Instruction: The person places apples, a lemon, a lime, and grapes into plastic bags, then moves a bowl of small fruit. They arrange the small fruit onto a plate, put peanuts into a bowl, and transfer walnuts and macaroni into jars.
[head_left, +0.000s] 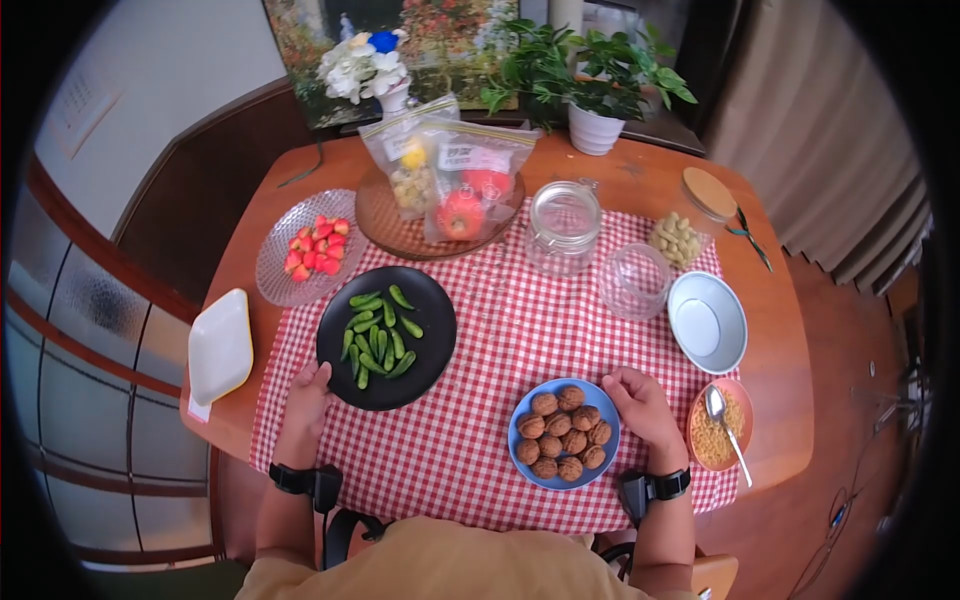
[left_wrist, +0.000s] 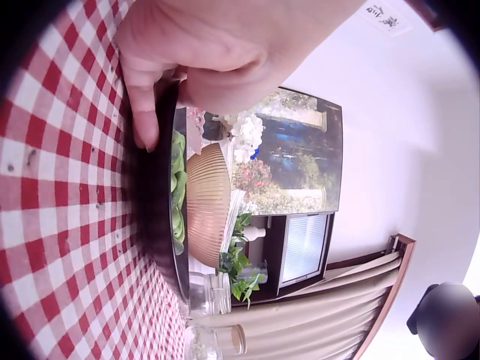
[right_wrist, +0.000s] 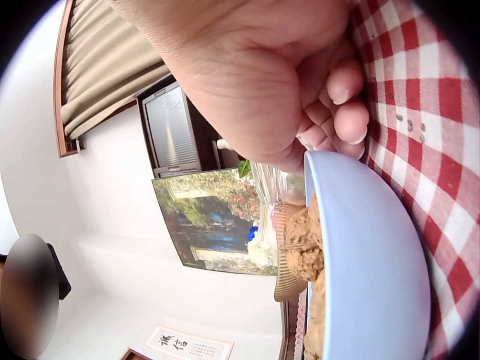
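Observation:
On the left, my left hand [head_left: 308,398] grips the near-left rim of a black plate [head_left: 425,345], thumb over the edge and fingers [left_wrist: 145,120] beneath it in the left wrist view. Several small green cucumber-like vegetables [head_left: 381,340] lie on the plate. At the front right, my right hand [head_left: 645,405] pinches the upper-right rim of a light blue bowl [right_wrist: 367,262] heaped with walnuts [head_left: 558,424]. Its fingers [right_wrist: 349,120] are curled at the bowl's outer side, low over the checkered cloth; the bowl hides part of the thumb.
A glass plate of cut strawberries [head_left: 268,262], a brown ribbed tray [head_left: 380,222] with zip bags [head_left: 470,185], and a clip-top jar [head_left: 563,230] stand farther back. To the right are a glass bowl [head_left: 636,283], a pale empty bowl [head_left: 708,322] and a pink bowl [head_left: 697,440] with a spoon [head_left: 728,425].

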